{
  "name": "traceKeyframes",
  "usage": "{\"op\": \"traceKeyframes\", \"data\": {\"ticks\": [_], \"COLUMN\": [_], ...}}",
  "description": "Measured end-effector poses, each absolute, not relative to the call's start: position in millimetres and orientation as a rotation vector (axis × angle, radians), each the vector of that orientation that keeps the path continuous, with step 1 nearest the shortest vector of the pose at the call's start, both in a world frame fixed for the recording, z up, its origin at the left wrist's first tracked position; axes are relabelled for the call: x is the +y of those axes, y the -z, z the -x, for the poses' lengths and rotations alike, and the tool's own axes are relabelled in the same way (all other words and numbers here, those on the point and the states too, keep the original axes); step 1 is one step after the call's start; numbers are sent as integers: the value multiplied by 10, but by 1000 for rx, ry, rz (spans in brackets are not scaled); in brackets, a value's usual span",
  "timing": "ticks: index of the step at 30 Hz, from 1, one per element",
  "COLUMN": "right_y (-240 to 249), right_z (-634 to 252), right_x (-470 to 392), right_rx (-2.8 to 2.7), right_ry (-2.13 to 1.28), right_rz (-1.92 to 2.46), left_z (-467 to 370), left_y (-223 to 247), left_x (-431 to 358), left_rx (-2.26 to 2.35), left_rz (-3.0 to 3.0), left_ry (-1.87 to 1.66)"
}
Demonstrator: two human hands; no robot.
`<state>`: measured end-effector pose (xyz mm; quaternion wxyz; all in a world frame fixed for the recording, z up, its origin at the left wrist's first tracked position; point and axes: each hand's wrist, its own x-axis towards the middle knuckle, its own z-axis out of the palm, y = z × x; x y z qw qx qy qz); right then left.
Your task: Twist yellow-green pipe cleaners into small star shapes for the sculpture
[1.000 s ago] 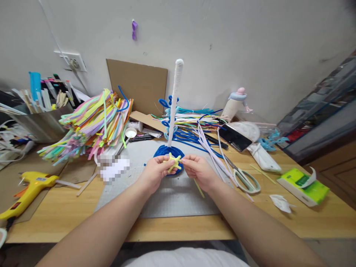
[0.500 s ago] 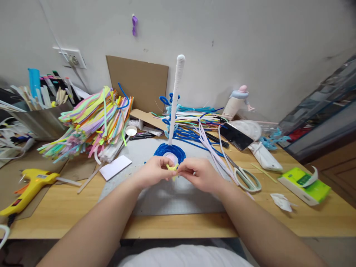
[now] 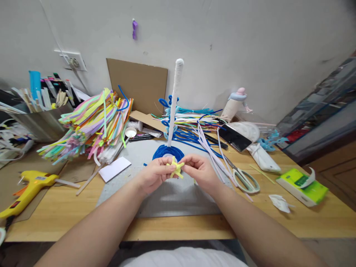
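Between my hands is a small yellow pipe-cleaner star [image 3: 175, 168] with several short arms sticking out. My left hand [image 3: 156, 173] pinches its left side between thumb and fingers. My right hand [image 3: 199, 171] has thumb and forefinger closed on an arm at its right. Just behind my fingers lies a coiled blue pipe-cleaner base [image 3: 164, 152], its pale centre partly hidden by my hands. A white wrapped stick [image 3: 174, 105] rises upright from the base, and blue looped pipe-cleaner shapes [image 3: 167, 111] show beside it.
A grey cutting mat [image 3: 155, 204] lies under my hands. At left are a yellow glue gun [image 3: 36, 181], a white card [image 3: 114, 168] and a large bundle of coloured pipe cleaners [image 3: 97, 126]. To the right are scissors [image 3: 246, 180], a phone [image 3: 235, 137] and a green tissue pack [image 3: 303, 185].
The yellow star has turned so that its several arms now face me more fully. My right hand has shifted slightly up and to the right, and the view has tilted a little.
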<state>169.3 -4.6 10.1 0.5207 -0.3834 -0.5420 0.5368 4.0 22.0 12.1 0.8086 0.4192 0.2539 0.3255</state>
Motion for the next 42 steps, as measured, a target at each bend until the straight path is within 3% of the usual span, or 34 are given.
{"op": "traceKeyframes", "data": {"ticks": [12, 23, 36, 42], "right_y": [24, 53, 60, 67], "right_z": [-1582, -1685, -1678, -1730], "right_x": [-14, 57, 52, 99], "right_rx": [-970, -848, -936, -709], "right_ry": [-1406, -1826, -1709, -1834], "right_rz": [996, 972, 1062, 923], "left_z": [-155, -92, -113, -95], "left_y": [34, 13, 119, 114], "left_x": [226, 273, 286, 329], "left_rx": [718, 742, 800, 737], "left_rz": [-1232, -893, -995, -787], "left_ry": [-1120, -804, -779, -741]}}
